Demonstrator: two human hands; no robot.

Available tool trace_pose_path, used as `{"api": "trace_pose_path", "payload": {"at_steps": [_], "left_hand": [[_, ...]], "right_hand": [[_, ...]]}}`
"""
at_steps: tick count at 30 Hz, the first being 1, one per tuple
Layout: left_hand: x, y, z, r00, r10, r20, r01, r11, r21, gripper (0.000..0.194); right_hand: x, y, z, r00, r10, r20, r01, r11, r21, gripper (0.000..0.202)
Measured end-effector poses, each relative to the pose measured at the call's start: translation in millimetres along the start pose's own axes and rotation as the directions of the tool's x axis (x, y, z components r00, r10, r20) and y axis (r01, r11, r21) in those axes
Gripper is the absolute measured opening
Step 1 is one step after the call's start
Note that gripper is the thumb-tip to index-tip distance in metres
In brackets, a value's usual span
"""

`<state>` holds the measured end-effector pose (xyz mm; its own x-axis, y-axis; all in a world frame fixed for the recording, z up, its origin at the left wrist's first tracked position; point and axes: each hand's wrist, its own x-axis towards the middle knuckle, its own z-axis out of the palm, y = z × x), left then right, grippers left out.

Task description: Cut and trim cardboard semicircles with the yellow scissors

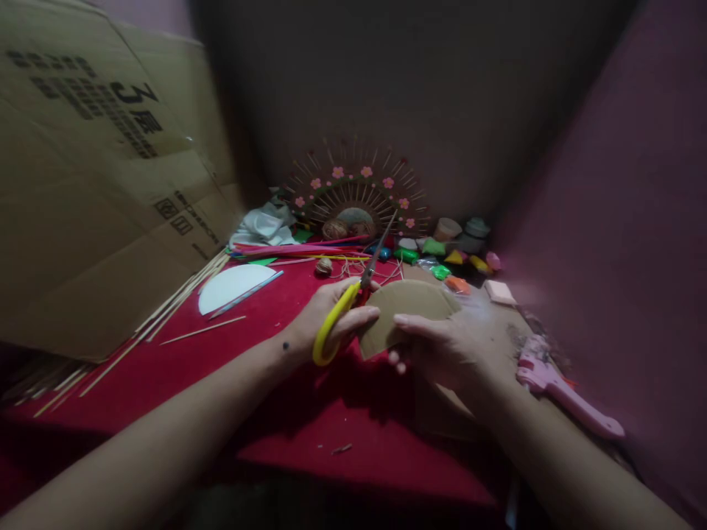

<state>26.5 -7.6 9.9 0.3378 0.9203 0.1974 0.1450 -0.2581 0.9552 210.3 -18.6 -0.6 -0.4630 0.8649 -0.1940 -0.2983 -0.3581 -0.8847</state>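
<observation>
Two hands of ours are on one cardboard pc [412, 298], held up over the red table [276, 390], curved edge facing away from us. Our L hand [317, 313] has its thumb tip on the pc's left part, other fingers mostly hidden; same hand also grips the yellow-handled scissors [345, 298], blades pointing up & away, just past the pc's left edge. Our R hand [447, 342] pinches the pc narrowly: thumb flat on the face, near the L thumb tip, fingers curled at/under the lower edge.

Containers, back right: small cup [447, 230], contents too dim to tell; just beside it a grey jar [475, 234], contents ditto. In front, small coloured packets [434, 247] (green, yellow, orange etc.), apparently w/ soft stuff inside. Big printed cardboard box [110, 235] stands at L, inside hidden from us. Also on table: white half-disc [232, 285] w/ pale blue pencil [248, 293] along its straight edge, & pink glue gun [574, 401] at R.
</observation>
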Motion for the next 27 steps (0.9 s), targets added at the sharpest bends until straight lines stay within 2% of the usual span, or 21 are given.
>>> {"api": "trace_pose_path", "payload": {"at_steps": [1,3,6,9,11,14,20,27], "left_hand": [[0,-1,1.7,1.0,-0.009,-0.014,0.008,1.0,-0.014,0.035],[2,-5,4.1,0.997,-0.025,-0.072,0.024,1.0,-0.019,0.038],[5,-14,5.6,0.989,-0.023,-0.148,0.03,0.998,0.047,0.041],[3,-21,7.5,0.996,-0.018,-0.092,0.032,0.987,0.154,0.04],[0,-24,9.9,1.0,-0.016,0.008,0.013,0.967,0.256,0.037],[-4,-25,14.5,0.997,0.036,0.074,-0.061,0.927,0.37,0.038],[-6,-19,19.8,0.981,0.168,0.096,-0.191,0.761,0.619,0.041],[-8,-18,21.4,0.979,0.193,0.066,-0.187,0.723,0.665,0.044]], "right_hand": [[1,0,1,1.0,-0.015,-0.012,0.015,0.999,0.041,0.009],[2,-1,1,0.989,-0.133,-0.068,0.14,0.983,0.114,0.005],[5,-9,-5,0.926,-0.338,-0.169,0.367,0.91,0.191,0.015],[6,-18,-13,0.876,-0.418,-0.239,0.474,0.837,0.274,0.022],[5,-21,-16,0.87,-0.424,-0.251,0.487,0.815,0.313,0.02],[4,-22,-20,0.876,-0.415,-0.244,0.479,0.804,0.352,0.019],[6,-16,-22,0.877,-0.415,-0.241,0.479,0.791,0.381,0.014],[7,-13,-20,0.873,-0.41,-0.263,0.485,0.782,0.391,0.01]]}}
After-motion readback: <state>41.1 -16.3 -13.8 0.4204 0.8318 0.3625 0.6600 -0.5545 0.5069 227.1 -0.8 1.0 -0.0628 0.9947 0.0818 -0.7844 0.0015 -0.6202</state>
